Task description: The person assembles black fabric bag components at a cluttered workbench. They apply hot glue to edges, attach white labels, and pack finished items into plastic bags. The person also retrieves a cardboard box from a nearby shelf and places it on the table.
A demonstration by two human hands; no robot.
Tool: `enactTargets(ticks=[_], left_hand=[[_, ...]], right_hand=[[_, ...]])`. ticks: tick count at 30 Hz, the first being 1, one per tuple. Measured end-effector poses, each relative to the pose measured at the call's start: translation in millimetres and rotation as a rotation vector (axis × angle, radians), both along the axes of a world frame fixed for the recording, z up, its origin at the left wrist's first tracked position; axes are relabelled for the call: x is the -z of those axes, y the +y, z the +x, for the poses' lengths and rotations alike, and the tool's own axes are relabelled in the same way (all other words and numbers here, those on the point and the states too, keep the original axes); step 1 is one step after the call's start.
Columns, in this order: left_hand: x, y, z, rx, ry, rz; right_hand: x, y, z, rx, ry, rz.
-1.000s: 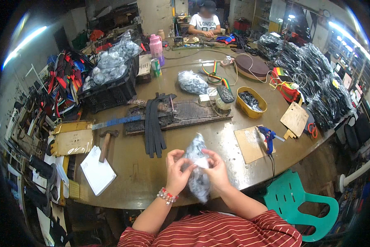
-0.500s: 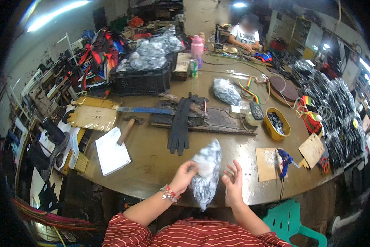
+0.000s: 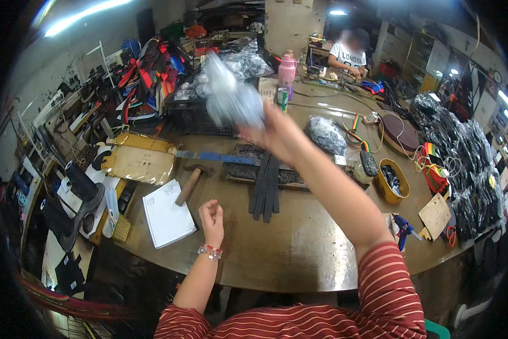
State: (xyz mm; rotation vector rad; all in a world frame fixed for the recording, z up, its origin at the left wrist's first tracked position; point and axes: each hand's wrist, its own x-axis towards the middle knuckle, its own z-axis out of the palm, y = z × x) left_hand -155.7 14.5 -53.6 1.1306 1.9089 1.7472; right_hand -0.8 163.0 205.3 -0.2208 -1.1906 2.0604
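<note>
The right hand (image 3: 274, 133) grips a blurred, filled plastic bag (image 3: 231, 101), not yet set down, before the black crate (image 3: 200, 118) by the table's (image 3: 231, 246) far-left edge, already heaped with bags (image 3: 245, 59). Left hand (image 3: 211, 214): fingers curled, seemingly empty.

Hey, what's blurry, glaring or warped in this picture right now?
Head view: the clear plastic bag is heavily motion-blurred, the right hand less so; head view: white glare washes the tabletop near its front edge; head view: fisheye distortion bows that edge, and the picture's corners go black.
</note>
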Motion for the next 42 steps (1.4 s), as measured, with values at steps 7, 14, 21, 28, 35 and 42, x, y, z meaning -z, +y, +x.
enactTargets(ticks=[7, 14, 21, 28, 35, 42], left_hand=[[5, -4, 0, 0.150, -0.135, 0.028], [-10, -3, 14, 0.150, 0.096, -0.056], [-14, 1, 24, 0.146, 0.273, -0.023], [-18, -3, 22, 0.088, 0.329, -0.015], [-84, -31, 94, 0.553, -0.562, 0.331], [-85, -33, 136, 0.666, -0.129, 0.099]], right_hand=[[35, -11, -1, -0.050, -0.026, 0.101], [96, 175, 112, 1.286, -0.975, 0.688], [192, 240, 170, 1.147, -1.935, 0.771], [93, 203, 146, 1.531, -0.882, 1.143], [-4, 6, 191, 1.345, -0.451, 1.132], [103, -81, 226, 0.720, -0.429, 0.913]])
